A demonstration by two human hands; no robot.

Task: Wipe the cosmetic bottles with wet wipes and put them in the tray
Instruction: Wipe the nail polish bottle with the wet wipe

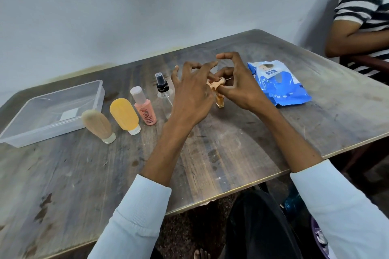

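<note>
A small amber bottle point(220, 101) with a peach-coloured top point(216, 84) stands on the wooden table point(221, 153) between my hands. My right hand point(237, 88) curls its lower fingers against that top, with index finger and thumb arched above it. My left hand point(190, 94) reaches in from the left with fingers spread and bent. Its thumb is hidden, so its hold on the top is unclear. To the left stand a clear spray bottle point(163, 94), a pink bottle point(145, 109), a yellow tube point(125, 115) and a beige tube point(98, 125). A clear plastic tray point(25, 132) sits at far left.
A blue pack of wet wipes point(280, 84) lies right of my hands. Another person in a striped shirt point(364, 6) sits at the table's far right corner. A wall runs behind the table. The table's front edge is near my lap.
</note>
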